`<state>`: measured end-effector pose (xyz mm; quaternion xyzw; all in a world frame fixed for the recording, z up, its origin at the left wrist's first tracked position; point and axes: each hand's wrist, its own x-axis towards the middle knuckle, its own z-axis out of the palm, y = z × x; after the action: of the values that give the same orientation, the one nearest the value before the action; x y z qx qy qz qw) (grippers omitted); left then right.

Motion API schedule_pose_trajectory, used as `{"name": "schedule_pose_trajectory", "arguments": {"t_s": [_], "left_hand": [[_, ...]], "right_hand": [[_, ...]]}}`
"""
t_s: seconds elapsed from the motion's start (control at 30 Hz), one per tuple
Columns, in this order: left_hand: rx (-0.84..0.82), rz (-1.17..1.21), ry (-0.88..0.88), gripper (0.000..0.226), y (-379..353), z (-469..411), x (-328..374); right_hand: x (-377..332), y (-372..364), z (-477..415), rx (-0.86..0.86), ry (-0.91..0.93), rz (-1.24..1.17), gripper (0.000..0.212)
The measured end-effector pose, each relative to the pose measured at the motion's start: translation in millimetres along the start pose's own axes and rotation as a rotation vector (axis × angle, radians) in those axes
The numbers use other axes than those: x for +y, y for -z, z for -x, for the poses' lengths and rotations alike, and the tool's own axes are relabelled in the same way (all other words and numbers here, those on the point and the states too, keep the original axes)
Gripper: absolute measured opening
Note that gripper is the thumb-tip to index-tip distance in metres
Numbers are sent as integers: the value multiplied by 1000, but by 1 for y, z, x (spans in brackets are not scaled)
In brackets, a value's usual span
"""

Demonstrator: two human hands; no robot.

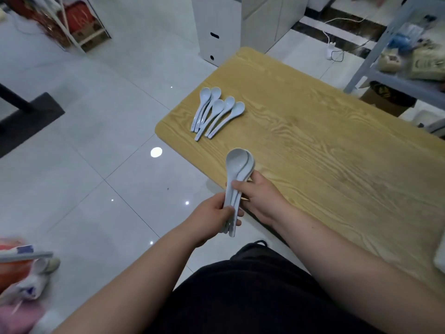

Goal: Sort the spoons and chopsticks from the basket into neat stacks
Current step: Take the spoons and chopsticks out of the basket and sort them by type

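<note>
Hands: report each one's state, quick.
Left hand: closed, gripping the handle ends of the stacked spoons.
Right hand: closed, holding the same spoons nearer the bowls.

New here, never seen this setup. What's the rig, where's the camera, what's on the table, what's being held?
There is no robot: a person works with bare hands. The single picture comes from a wide-angle camera worn on their head, looking forward and down, which is why both forearms enter from the bottom. The left hand and the right hand both grip the handles of a nested stack of spoons. These are pale soup spoons, bowls pointing away, held over the near edge of a wooden table. Near the table's left edge lie five loose spoons of the same kind, side by side and partly overlapping. No chopsticks show on the table.
</note>
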<state>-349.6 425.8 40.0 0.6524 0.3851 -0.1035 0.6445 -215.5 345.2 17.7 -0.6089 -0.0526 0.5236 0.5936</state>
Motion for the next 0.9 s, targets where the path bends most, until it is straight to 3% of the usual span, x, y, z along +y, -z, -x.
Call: {"name": "schedule_pose_trajectory", "arguments": {"t_s": [0.1,0.2,0.37,0.6,0.77,0.9], "left_hand": [[54,22,54,27,27,-24,15],[76,-4,81,28,47,-53,23],[204,16,120,25,81,-105,27],[357,-19,142,38,192,-212,36],[260,-245,173,23,250,-294,56],[92,-377,112,42,271,-333,76]], "right_hand": [[-12,-9,-37,-33,-34,52,33],[-20,-15,-75,7,-63,74,26],[-26,-8,-130,215,-148,49,30],[-29,5,-206,465,-307,-79,46],[-35,-8,-256,713,-351,-61,51],[-57,-28,-292,873,-340,-1,46]]}}
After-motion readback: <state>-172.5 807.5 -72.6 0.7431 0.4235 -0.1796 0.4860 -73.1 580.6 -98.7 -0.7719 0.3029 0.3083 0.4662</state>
